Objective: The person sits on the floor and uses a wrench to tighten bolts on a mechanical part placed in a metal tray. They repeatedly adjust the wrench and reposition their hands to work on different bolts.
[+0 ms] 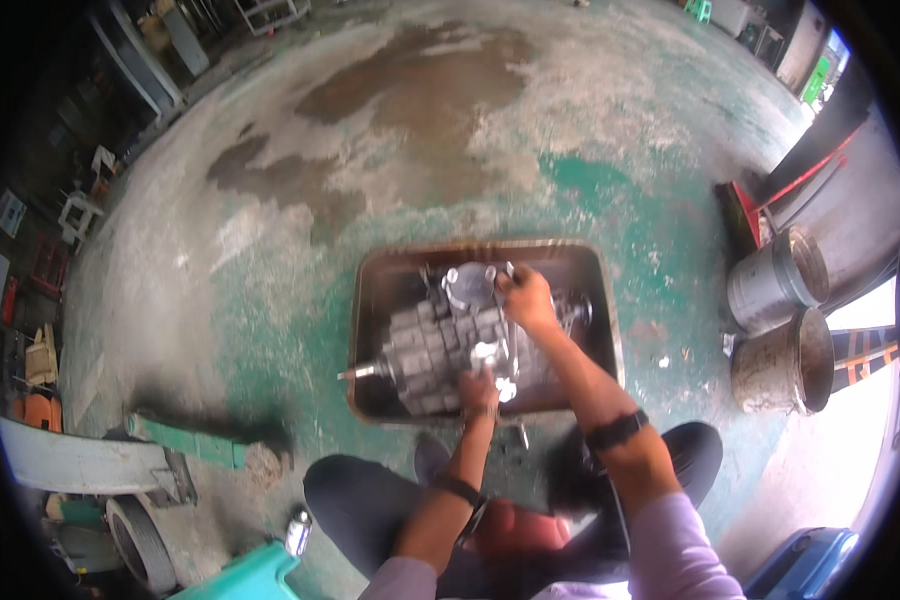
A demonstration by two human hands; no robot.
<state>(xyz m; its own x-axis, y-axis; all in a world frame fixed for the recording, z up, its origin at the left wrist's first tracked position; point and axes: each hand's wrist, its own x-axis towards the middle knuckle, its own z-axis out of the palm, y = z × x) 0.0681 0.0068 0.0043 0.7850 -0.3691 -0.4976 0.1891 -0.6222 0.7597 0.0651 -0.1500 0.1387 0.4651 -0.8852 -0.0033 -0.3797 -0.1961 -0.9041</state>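
Observation:
A ribbed silver gearbox (425, 345) lies on its side in a brown-rimmed metal tray (490, 243) on the floor. Its shaft (362, 371) sticks out over the tray's left rim. At the far side of the casing, my right hand (530, 302) is closed with a dark, small thing at its fingertips, too blurred to name. Beside it is a round opening (470, 288) in the casing. My left hand (478, 390) touches the near side of the gearbox, by a bright metal part (487, 354); its fingers are blurred and partly hidden.
Two dirty buckets (778, 372) stand to the right. At left are a green beam (185, 440) and a tyre (140, 545). A spray can (298, 533) is near my left knee, beside a turquoise plastic piece (245, 580). A small metal piece (523, 436) lies before the tray.

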